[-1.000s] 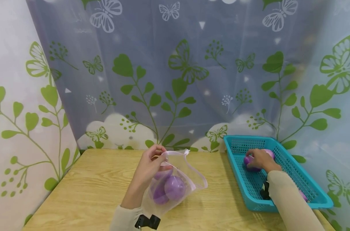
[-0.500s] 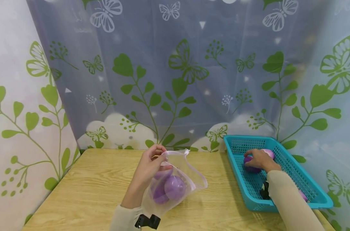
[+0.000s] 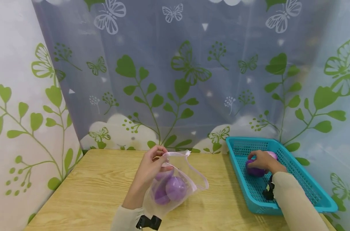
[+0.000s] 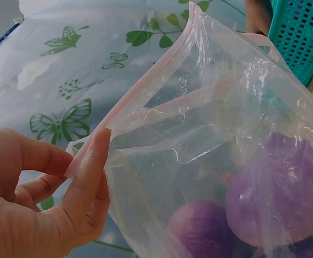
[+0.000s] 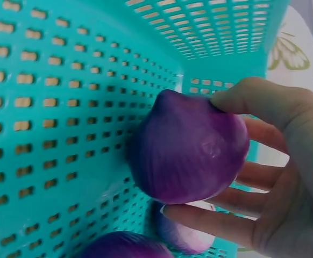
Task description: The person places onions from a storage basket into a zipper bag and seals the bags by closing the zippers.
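My left hand (image 3: 151, 166) pinches the top edge of a clear zip bag (image 4: 167, 156) with a pink border, thumb against fingers. The bag's mouth gapes, and several purple onions (image 3: 176, 188) lie in its lower part, seen through the plastic. Inside a teal basket (image 3: 258, 208) at the right, my right hand (image 5: 285, 166) grips another purple onion (image 5: 191, 150), thumb on top and fingers round its side. Two more onions lie in the basket below it: a dark one (image 5: 124, 248) and a paler one (image 5: 186, 231).
The basket has raised, perforated walls on every side. It stands on a wood-grain table (image 3: 105, 179), right of the bag. A blue curtain (image 3: 151, 106) printed with butterflies and leaves hangs behind the table, with pale printed sheets at both sides.
The head view has shifted slightly. My right wrist has turned a little around the onion, and its forearm now covers the pink onion at the basket's near right. The left hand keeps its pinch.
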Demonstrator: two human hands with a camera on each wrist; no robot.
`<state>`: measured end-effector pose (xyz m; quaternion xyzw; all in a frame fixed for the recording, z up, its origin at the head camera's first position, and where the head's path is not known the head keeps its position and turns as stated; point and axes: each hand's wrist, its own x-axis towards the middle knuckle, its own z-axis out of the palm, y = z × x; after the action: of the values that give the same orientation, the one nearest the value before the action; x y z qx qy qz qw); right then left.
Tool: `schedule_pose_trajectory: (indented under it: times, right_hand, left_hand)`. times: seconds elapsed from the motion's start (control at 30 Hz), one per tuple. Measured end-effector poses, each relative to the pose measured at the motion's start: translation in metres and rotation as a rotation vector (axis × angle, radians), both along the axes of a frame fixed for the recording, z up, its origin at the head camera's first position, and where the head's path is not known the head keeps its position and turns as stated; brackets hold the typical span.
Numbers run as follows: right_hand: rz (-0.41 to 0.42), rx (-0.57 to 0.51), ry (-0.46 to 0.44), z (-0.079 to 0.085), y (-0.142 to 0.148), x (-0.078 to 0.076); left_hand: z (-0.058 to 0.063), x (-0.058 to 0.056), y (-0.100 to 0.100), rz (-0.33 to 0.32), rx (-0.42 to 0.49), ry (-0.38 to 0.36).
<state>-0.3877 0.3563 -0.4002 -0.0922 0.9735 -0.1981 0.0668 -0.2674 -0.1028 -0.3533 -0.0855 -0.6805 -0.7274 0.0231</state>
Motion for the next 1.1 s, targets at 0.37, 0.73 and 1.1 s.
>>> schedule_pose_trajectory:
  times: [0.37,0.73,1.1]
  right_hand:
    - [-0.007,-0.033,-0.145,0.018,-0.001,0.004]
    - [0.045,-0.101,-0.154,0.044,-0.01,0.014]
    - [0.142,-0.075,0.056,0.074,-0.032,0.025]
  left_hand:
    - [-0.001,0.0,0.001,0.004,0.006,0.015]
    - [-0.002,-0.001,0.002,0.005,0.006,0.011]
    - [-0.002,0.0,0.003,0.006,0.004,0.013]
